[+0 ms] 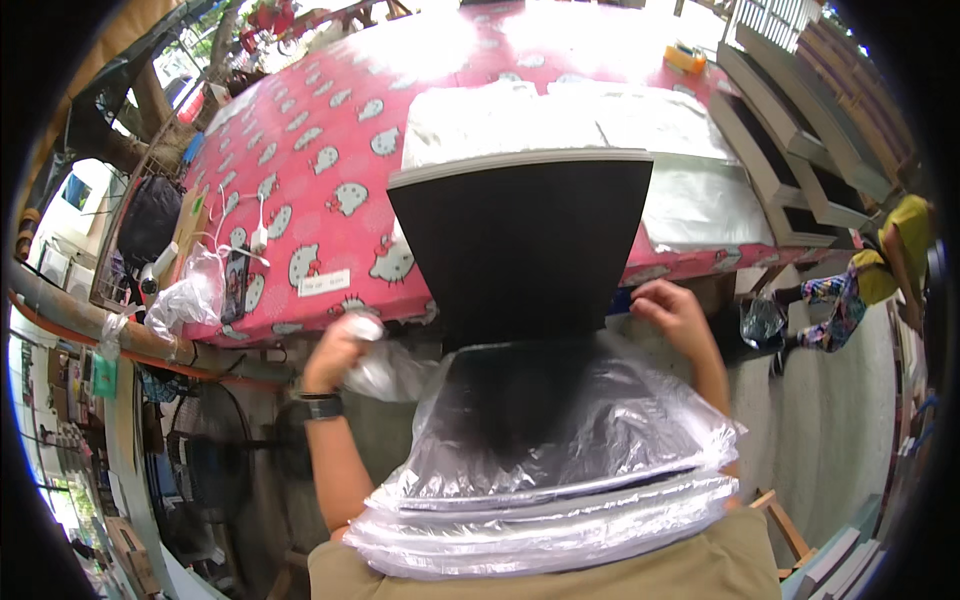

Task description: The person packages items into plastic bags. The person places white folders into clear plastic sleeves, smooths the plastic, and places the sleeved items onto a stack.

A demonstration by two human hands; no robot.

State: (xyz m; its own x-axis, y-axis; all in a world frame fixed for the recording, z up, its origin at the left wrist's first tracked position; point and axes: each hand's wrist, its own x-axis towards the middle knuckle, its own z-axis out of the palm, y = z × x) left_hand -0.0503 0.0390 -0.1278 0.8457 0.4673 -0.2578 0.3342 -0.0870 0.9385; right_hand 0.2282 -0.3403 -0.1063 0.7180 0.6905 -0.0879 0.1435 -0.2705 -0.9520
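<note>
Leaning up against the table's near edge is a black flat panel with a pale layered edge along its top. Its lower part lies inside a clear plastic bag, and more folded clear plastic is bunched close to my body. My left hand, with a dark band at the wrist, is closed around crumpled clear plastic left of the panel. On the other side, my right hand hovers beside the panel's right edge with loosely bent fingers apart, and nothing shows in it.
A pink patterned cloth covers the table. Flat clear plastic bags lie behind the panel. Black-and-grey panels stack at right; tape sits beyond. Left are a white cable and a fan. Another person is at right.
</note>
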